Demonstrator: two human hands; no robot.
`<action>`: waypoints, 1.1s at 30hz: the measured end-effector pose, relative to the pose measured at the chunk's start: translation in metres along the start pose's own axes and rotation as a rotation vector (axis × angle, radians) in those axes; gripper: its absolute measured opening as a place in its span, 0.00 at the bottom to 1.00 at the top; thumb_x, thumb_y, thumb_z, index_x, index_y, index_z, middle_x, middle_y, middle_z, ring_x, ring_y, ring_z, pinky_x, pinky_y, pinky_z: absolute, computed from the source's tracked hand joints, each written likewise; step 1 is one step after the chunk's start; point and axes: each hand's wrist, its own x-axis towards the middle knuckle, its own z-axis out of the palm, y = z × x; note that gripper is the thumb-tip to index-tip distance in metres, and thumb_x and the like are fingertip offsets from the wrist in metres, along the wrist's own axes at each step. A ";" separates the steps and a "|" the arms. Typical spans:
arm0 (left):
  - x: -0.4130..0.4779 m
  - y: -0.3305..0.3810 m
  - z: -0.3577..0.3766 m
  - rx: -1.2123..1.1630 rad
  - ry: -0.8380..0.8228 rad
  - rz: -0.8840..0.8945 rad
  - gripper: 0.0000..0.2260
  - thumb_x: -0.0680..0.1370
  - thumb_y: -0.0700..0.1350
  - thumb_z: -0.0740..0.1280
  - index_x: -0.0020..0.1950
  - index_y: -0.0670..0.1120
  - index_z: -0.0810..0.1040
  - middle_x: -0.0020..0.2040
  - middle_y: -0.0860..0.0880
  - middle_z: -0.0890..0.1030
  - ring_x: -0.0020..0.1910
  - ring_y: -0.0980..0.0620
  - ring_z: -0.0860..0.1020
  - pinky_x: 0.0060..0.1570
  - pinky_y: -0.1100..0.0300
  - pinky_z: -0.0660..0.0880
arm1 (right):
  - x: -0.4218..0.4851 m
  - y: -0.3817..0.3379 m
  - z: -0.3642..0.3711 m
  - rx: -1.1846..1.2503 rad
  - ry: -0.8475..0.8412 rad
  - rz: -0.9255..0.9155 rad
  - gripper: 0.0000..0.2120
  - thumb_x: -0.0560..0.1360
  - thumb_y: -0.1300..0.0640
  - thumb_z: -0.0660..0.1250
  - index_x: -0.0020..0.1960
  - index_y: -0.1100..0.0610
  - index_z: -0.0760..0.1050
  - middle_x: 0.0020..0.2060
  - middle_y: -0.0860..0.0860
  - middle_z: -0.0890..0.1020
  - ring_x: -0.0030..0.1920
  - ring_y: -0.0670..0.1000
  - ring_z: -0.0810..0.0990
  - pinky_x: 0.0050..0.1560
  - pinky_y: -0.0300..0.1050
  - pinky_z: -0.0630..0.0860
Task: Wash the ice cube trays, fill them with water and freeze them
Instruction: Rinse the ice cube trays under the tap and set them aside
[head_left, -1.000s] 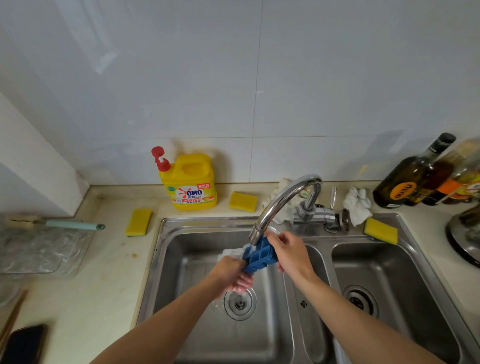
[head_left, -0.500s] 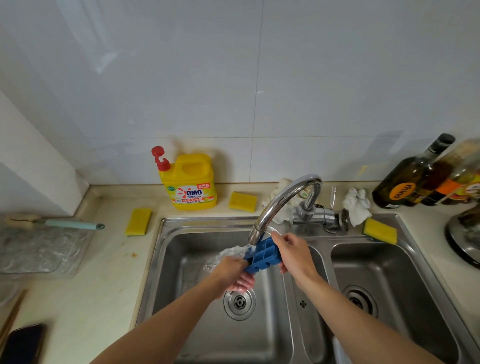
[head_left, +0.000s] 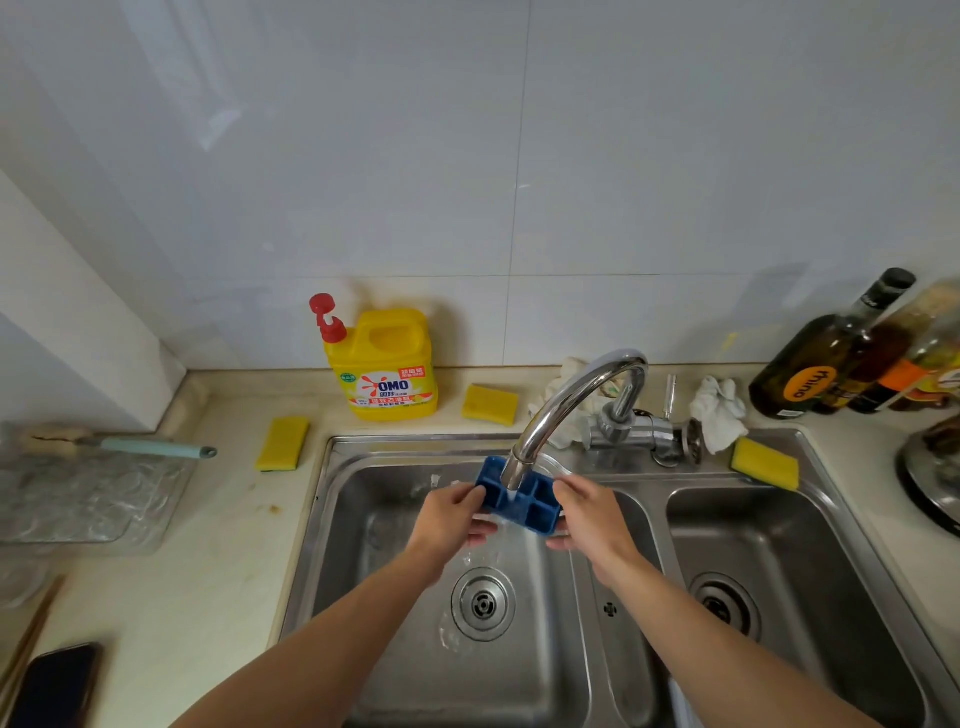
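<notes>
Left hand (head_left: 451, 519) and right hand (head_left: 589, 517) grip blue plastic ice cube tray (head_left: 519, 499) under running chrome tap (head_left: 566, 410); fingers curled round tray ends; washing or filling underway; freezing left.

Blue ice cube tray (head_left: 521, 498) — cells up, roughly level — under the running faucet (head_left: 566, 405), over the left basin (head_left: 363, 519).

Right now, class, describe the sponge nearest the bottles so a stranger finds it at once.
Find the double steel sink. Follow its back rim right, past the tap. That yellow sponge lies on steel; the other two lie on the counter.
</notes>
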 end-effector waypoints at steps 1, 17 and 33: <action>-0.001 0.001 0.000 -0.004 -0.009 0.006 0.08 0.84 0.44 0.63 0.55 0.47 0.82 0.47 0.46 0.87 0.42 0.45 0.86 0.48 0.49 0.83 | 0.000 0.000 0.001 0.015 0.012 -0.002 0.08 0.84 0.58 0.62 0.51 0.50 0.79 0.51 0.55 0.84 0.47 0.55 0.86 0.40 0.48 0.85; 0.000 -0.002 0.023 0.028 -0.206 -0.069 0.10 0.85 0.47 0.60 0.57 0.48 0.81 0.51 0.43 0.85 0.43 0.48 0.85 0.42 0.56 0.82 | -0.005 -0.011 -0.012 0.069 0.193 -0.141 0.03 0.81 0.55 0.67 0.52 0.53 0.78 0.47 0.50 0.84 0.47 0.49 0.85 0.40 0.43 0.83; 0.003 0.007 -0.010 -0.144 0.192 0.053 0.09 0.82 0.48 0.66 0.53 0.43 0.77 0.46 0.42 0.85 0.37 0.50 0.84 0.40 0.56 0.83 | 0.003 0.002 0.022 0.131 -0.091 0.120 0.06 0.84 0.61 0.63 0.57 0.56 0.77 0.50 0.59 0.85 0.43 0.61 0.88 0.46 0.54 0.86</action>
